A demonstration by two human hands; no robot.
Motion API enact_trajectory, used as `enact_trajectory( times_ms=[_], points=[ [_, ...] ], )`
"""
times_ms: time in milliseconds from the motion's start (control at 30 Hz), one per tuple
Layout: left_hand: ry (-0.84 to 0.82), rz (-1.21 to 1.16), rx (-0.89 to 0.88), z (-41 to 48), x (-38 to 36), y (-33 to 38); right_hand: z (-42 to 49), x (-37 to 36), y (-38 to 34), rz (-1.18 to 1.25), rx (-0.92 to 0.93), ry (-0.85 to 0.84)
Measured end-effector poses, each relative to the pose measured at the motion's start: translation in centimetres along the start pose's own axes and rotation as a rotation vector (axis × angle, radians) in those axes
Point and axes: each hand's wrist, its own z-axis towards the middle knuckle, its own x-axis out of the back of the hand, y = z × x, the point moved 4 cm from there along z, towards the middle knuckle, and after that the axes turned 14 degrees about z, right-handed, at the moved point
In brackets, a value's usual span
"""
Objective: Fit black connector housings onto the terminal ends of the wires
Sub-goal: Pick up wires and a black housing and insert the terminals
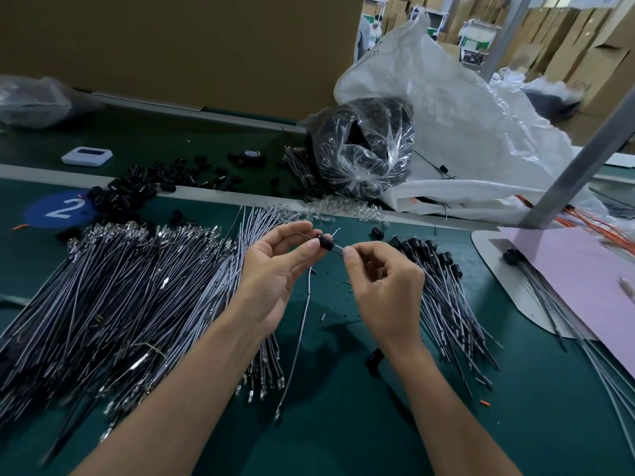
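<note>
A dark green bench (343, 424), in a room stacked with cardboard boxes (584, 46), carries a broad heap of grey wires (120, 304) with bare metal terminals on the left. On the right lies a smaller bundle (443, 290) already capped in black. A round blue sticker (58, 209) reads "2". Above the middle, the left hand (275, 266) pinches a small black housing (325, 242). The right hand (381, 283) pinches the thin end at its right side. One loose wire (302, 338) trails down from the housing to the bench.
</note>
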Motion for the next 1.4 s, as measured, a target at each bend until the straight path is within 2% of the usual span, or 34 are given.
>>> enact_trajectory(
  times_ms=[267, 567, 767, 1100, 1267, 1400],
  points=[
    [-0.024, 0.009, 0.010, -0.2, -0.3, -0.2, 0.0, -0.2, -0.3, 0.030, 0.056, -0.006],
    [-0.046, 0.073, -0.015, -0.3, -0.6, -0.3, 0.2, 0.1, 0.1, 0.007, 0.033, -0.012],
    [-0.036, 0.128, -0.030, -0.1, -0.3, -0.2, 0.4, 0.3, 0.3, 0.051, -0.051, -0.032],
    [-0.017, 0.202, -0.068, -0.2, -0.2, -0.2, 0.2, 0.1, 0.2, -0.038, 0.019, -0.103],
    [0.049, 0.179, -0.068, 0.1, 0.3, -0.1, 0.3, -0.1, 0.0, -0.055, 0.048, -0.122],
    [0.042, 0.194, -0.053, 0.0, 0.2, -0.3, 0.3, 0.1, 0.0, -0.057, 0.055, -0.102]
  ],
)
